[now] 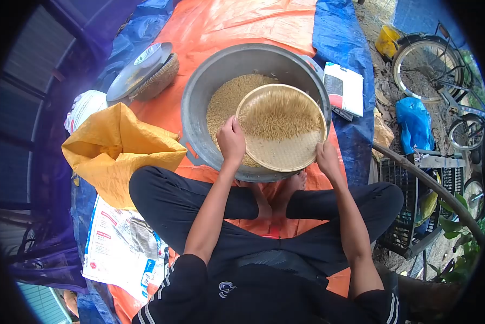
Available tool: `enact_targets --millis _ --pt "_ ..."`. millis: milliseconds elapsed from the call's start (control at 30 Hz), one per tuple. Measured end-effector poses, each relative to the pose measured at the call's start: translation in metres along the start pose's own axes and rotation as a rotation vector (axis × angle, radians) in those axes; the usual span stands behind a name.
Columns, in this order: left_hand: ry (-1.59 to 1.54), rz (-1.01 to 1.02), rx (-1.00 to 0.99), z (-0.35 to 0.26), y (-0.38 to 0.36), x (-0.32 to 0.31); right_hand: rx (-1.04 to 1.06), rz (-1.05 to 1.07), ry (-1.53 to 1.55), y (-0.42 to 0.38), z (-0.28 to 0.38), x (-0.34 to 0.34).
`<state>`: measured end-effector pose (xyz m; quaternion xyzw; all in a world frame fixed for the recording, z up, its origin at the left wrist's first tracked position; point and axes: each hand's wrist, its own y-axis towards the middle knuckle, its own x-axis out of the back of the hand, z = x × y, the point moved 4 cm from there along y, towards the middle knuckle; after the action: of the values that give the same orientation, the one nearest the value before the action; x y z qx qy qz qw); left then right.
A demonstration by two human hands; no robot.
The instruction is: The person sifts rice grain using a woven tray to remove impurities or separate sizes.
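Note:
Both hands grip a round woven winnowing basket (277,154) by its rim, one at each side. My left hand (231,141) is closed on the left edge, and my right hand (328,159) is closed on the lower right edge. Blurred grain (280,119) is in motion over the far half of the basket. Beneath it stands a big grey tub (199,86) holding a heap of grain (226,100); the basket overlaps the tub's right and front part and hides some of the heap.
An orange tarp (242,21) with blue edges covers the ground. At left are a yellow sack (145,156), a printed white sack (113,248) and a basket (159,81) with a metal lid. Folded sacks (344,86) lie right of the tub; a bicycle (426,67) and a black crate (404,216) stand farther right.

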<state>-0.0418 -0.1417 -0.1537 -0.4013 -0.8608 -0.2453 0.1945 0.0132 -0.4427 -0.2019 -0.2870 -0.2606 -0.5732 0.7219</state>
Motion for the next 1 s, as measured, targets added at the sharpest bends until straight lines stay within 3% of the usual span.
enact_targets --millis 100,167,233,267,333,367,433,500,567,633,733,800,833,1000 --pt "0.078 0.165 0.143 0.009 -0.001 -0.003 -0.154 0.147 0.066 -0.013 0.031 0.017" --pt "0.105 0.228 0.196 0.009 -0.005 -0.006 -0.083 0.008 -0.032 -0.022 0.060 0.034" --pt "-0.237 -0.133 -0.007 -0.007 -0.007 0.003 -0.033 -0.089 0.000 -0.021 0.054 0.033" --pt "-0.238 -0.134 -0.007 -0.005 -0.006 0.001 0.016 -0.193 0.038 -0.020 0.050 0.033" --pt "-0.133 -0.196 -0.204 -0.003 -0.005 -0.004 0.046 -0.183 0.060 -0.013 0.032 0.024" --pt "-0.146 -0.092 -0.077 0.007 -0.006 -0.010 0.021 -0.140 0.002 -0.011 0.023 0.017" --pt "-0.125 -0.070 -0.051 0.009 -0.005 -0.010 -0.069 -0.036 -0.025 -0.007 0.009 0.009" --pt "-0.109 -0.040 -0.021 0.011 -0.009 -0.012 -0.031 -0.061 -0.003 -0.007 0.003 0.008" --pt "0.043 0.206 0.174 0.021 -0.012 -0.019 0.010 -0.090 0.025 -0.004 0.002 0.012" --pt "0.023 0.181 0.145 0.014 -0.021 -0.023 -0.163 -0.025 -0.072 0.000 0.006 0.024" --pt "-0.086 0.135 0.155 0.017 -0.013 -0.024 -0.125 -0.119 -0.068 -0.005 0.014 0.024" --pt "-0.218 0.100 0.230 0.029 -0.003 -0.017 0.048 -0.096 0.186 -0.019 0.032 0.011" --pt "-0.066 0.105 0.251 0.032 -0.004 -0.013 0.021 -0.102 0.125 -0.017 0.029 0.015" --pt "-0.057 0.095 0.142 0.021 -0.018 -0.027 -0.077 -0.065 0.098 0.000 0.007 0.021"
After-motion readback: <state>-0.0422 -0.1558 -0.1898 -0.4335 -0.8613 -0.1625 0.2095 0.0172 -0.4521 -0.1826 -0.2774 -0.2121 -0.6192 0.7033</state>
